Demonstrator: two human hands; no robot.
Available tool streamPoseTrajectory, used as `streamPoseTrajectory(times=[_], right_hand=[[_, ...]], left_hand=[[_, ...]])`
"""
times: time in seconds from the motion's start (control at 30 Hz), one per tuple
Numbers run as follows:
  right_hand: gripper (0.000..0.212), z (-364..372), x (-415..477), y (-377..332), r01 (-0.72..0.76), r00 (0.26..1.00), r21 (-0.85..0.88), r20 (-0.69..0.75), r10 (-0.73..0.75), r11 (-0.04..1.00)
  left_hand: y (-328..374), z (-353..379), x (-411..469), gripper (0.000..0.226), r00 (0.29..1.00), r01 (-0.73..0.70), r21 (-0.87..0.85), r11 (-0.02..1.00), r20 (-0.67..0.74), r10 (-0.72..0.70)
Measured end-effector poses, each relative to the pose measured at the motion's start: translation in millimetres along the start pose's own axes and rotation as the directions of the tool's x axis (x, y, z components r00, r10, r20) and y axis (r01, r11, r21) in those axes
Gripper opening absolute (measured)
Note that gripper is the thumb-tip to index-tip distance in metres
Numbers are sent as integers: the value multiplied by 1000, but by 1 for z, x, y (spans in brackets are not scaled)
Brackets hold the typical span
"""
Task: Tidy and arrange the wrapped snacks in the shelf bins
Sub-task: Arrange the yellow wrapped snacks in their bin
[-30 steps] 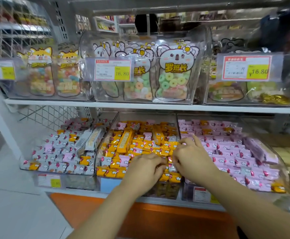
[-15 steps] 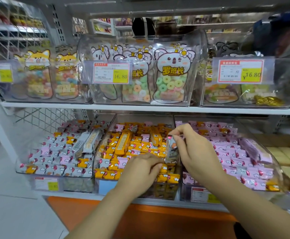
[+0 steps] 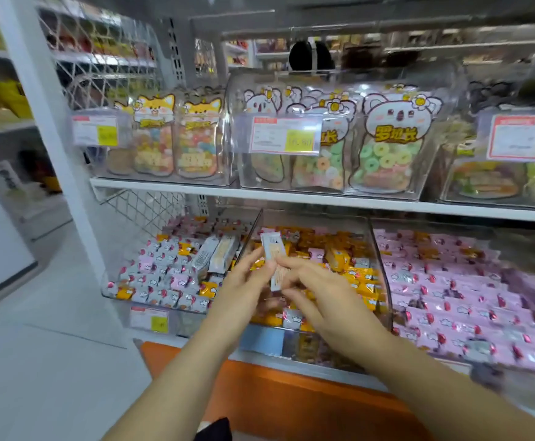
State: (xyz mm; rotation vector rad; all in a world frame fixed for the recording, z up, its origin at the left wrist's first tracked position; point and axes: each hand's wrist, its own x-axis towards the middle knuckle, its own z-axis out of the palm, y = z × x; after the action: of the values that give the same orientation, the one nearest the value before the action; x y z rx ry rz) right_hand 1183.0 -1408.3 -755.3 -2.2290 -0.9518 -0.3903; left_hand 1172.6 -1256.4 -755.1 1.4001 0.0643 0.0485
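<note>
Pale wrapped bar [image 3: 274,253] held upright, top tipped slightly left, above front-left part of mid bin [image 3: 382,275]. L hand [image 3: 244,291] pinches its left edge w/ fingertips. R hand [image 3: 333,303] pinches lower half, fingers curled. Blur hides exact contact.

Mid bin full of orange snacks [image 3: 345,259], a few pink ones mixed in. Left bin [image 3: 107,286] holds grey, pink & orange pieces, plus two pale bars [image 3: 217,256] lying on top near its right side. Clear side wall [image 3: 253,230] rises btwn those and held bar.

Right bin [image 3: 498,230] packed w/ pink snacks [image 3: 450,297]. Upper shelf board [image 3: 291,198] sits close above bins, carrying koala bags [image 3: 393,138], fox bags [image 3: 177,138] & price tag [image 3: 287,135]. White post [image 3: 46,122] at far left, orange base panel [image 3: 291,393] below.
</note>
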Motion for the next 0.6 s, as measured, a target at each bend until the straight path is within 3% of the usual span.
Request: streamPoseTrajectory(times=[0.17, 0.33, 0.43, 0.6], right_hand=[[16, 18, 24, -12, 33, 996, 14, 78, -34, 999], [35, 35, 42, -10, -59, 976, -132, 202, 85, 990], [40, 48, 51, -3, -63, 956, -189, 272, 113, 980], [41, 63, 59, 4, -36, 939, -258, 322, 122, 965]], left_hand=[[8, -37, 3, 34, 995, -60, -20, 998, -78, 58], [11, -79, 19, 37, 924, -108, 466, 878, -280, 262], [8, -99, 34, 33, 885, -82, 602, 794, -323, 336], [3, -110, 57, 32, 867, -77, 671, 737, -320, 382]])
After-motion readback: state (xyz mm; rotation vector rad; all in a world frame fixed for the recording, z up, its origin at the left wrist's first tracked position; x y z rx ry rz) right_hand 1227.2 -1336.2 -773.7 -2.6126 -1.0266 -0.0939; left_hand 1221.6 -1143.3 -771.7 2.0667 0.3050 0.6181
